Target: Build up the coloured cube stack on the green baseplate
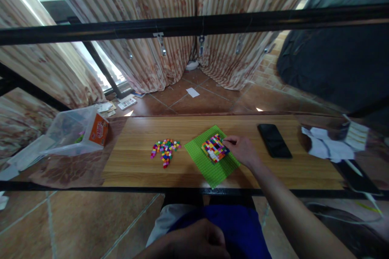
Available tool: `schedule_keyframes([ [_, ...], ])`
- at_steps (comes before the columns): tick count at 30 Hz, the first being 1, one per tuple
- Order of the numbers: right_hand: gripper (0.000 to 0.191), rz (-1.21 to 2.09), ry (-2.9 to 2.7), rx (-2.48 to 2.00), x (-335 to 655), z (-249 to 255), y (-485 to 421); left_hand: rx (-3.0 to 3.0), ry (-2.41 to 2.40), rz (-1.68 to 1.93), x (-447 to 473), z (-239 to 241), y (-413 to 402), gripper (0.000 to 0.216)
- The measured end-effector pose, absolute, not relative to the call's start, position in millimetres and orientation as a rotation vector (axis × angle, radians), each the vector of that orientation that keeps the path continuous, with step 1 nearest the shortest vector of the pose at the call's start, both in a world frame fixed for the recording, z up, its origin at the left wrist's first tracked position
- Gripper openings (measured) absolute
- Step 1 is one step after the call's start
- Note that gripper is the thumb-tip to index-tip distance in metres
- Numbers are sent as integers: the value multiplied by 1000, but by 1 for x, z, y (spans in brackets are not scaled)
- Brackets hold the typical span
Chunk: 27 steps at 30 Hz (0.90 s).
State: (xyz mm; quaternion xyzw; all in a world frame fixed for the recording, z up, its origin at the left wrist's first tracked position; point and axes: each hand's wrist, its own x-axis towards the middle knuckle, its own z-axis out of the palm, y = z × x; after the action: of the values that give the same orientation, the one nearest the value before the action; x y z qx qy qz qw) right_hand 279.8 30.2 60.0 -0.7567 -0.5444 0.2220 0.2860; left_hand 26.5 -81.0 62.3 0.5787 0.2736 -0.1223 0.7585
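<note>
A square build of multicoloured toy bricks [213, 154] sits on a green baseplate [213, 176], which lies turned cornerwise on the wooden board. At the build's right corner is my right hand [241, 149], thumb and forefinger pinched together. Whether a small brick is between those fingertips is too small to tell. My left hand [209, 236] rests low over my lap, away from the board, with its fingers curled in; anything inside it is hidden. Left of the baseplate lies a loose pile of small coloured bricks [166, 151].
A black phone [275, 141] lies right of the baseplate, with crumpled white papers [330, 143] beyond it. A clear plastic box [69, 133] with an orange label stands at the left. A black metal bar [182, 27] crosses above the board's far side.
</note>
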Motion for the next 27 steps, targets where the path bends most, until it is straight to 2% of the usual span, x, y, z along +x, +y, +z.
schedule_keyframes([
  [9,24,657,-1419,-1997,278,62,32,1203,630,-237,26,62,-82,31],
  [21,26,964,-1144,-1876,285,45,47,1203,690,-238,28,71,-78,25],
  [27,30,930,-1137,-1863,285,39,49,1152,795,-127,30,55,-74,20],
])
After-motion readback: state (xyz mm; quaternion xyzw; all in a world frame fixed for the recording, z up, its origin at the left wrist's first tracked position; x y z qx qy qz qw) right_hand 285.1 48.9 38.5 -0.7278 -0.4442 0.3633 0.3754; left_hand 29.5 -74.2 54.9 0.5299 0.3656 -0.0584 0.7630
